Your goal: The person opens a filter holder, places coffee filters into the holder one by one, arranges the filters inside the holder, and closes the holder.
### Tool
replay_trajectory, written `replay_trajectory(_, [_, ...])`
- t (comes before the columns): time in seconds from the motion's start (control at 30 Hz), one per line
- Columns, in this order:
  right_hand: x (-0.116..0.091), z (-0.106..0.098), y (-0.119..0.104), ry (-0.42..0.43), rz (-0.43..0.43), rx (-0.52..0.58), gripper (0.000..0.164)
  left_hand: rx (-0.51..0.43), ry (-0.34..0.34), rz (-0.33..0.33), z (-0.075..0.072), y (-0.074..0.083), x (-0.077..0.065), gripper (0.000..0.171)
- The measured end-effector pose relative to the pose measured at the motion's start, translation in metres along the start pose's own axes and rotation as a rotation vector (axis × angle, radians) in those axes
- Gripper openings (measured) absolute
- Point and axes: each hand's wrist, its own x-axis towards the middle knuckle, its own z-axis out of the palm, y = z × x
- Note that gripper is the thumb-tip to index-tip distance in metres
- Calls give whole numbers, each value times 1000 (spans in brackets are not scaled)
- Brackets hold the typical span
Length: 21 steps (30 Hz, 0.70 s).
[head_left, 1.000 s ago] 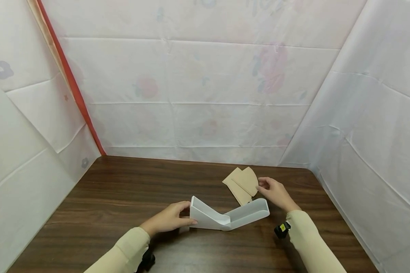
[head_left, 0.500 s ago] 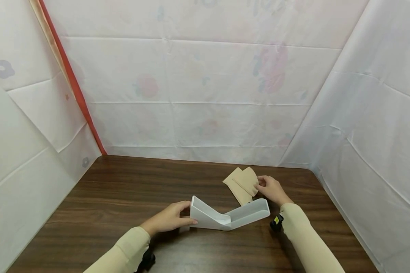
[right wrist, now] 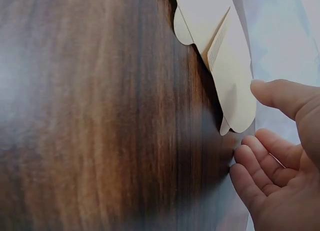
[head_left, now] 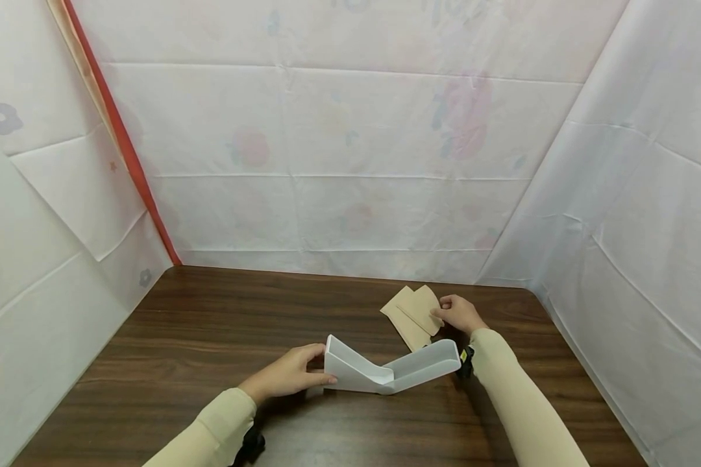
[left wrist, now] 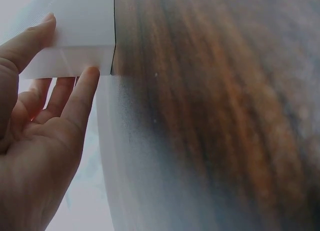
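My left hand [head_left: 286, 373] grips the left end of a white V-shaped holder [head_left: 353, 376], thumb on its near side and fingers behind. In the left wrist view, the thumb and fingertips lie on the holder's white end [left wrist: 82, 28]. Tan paper coffee filters [head_left: 410, 316] lie overlapped on the table behind the holder. My right hand [head_left: 460, 312] is at their right edge. In the right wrist view, its thumb [right wrist: 280, 93] comes right at the rounded edge of the top filter [right wrist: 235, 86], while the other fingers are loosely curled below, near the tabletop.
The dark wood-grain table [head_left: 228, 318] is closed in by white printed sheets [head_left: 327, 214] at the back and sides. The holder's raised right arm [head_left: 429, 363] stands between the filters and the front of the table.
My right hand has shifted left and slightly farther back, its thumb now over the filters' right edge. The left hand and holder have stayed in place.
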Motion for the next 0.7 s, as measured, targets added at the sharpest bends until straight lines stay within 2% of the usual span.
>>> replay_trajectory(0.33, [9, -2, 2, -24, 47, -51, 55, -20, 4, -23, 1, -3, 1, 38])
replay_trajectory(0.7, [11, -3, 1, -51, 63, -87, 57, -28, -3, -1, 3, 0, 1, 37])
